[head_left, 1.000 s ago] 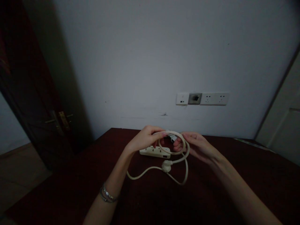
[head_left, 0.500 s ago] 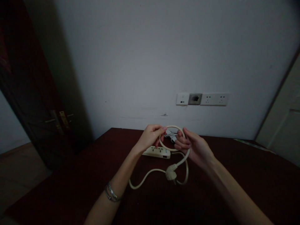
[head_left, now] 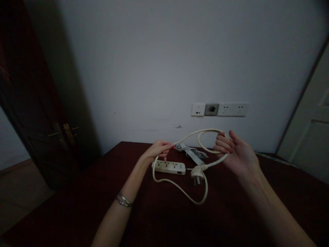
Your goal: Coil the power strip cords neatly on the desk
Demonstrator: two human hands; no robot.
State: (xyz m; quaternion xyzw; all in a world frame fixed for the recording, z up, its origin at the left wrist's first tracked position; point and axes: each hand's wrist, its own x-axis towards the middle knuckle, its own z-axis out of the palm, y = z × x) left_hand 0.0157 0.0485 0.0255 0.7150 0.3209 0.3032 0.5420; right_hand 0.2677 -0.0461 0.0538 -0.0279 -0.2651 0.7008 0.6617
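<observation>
Power cord is partly hidden within the right hand.

Going by colour, plain cream on the cord and plug, same cream on the power strip, with dark socket holes, a black switch and a little blue mark. More grey-white on the bundled cable. Deep reddish brown across the bench, flat blue-grey on the wall, silver for the bracelet. Probably dark red-brown on the left door, hard to tell in this gloom tbh.
</observation>
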